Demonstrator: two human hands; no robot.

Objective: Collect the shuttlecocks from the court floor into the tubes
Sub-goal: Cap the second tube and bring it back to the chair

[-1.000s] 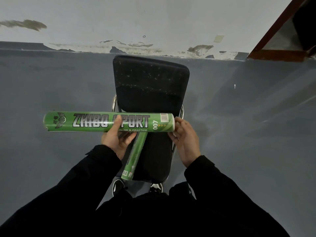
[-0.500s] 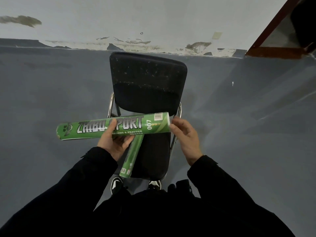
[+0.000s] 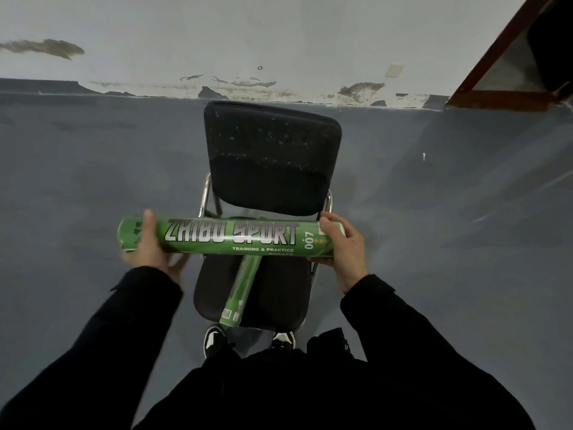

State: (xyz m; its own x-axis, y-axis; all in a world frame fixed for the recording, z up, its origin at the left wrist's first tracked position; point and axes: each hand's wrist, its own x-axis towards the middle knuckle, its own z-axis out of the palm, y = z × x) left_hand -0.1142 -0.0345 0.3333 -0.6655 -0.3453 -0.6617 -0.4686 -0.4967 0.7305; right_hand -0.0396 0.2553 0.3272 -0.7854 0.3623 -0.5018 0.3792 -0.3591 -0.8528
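Left hand (image 3: 152,259) now at tube (image 3: 229,237) end, right hand (image 3: 344,252) opposite.

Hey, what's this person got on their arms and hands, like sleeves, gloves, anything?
Both arms are in long black sleeves that end at the wrists. The left hand and right hand are bare: no gloves, and no rings or watch can be seen.

An indoor sports hall: a smooth grey-blue court floor (image 3: 93,181) meets a pale wall (image 3: 279,35) with peeling paint, and a black folding chair (image 3: 273,150) stands courtside.
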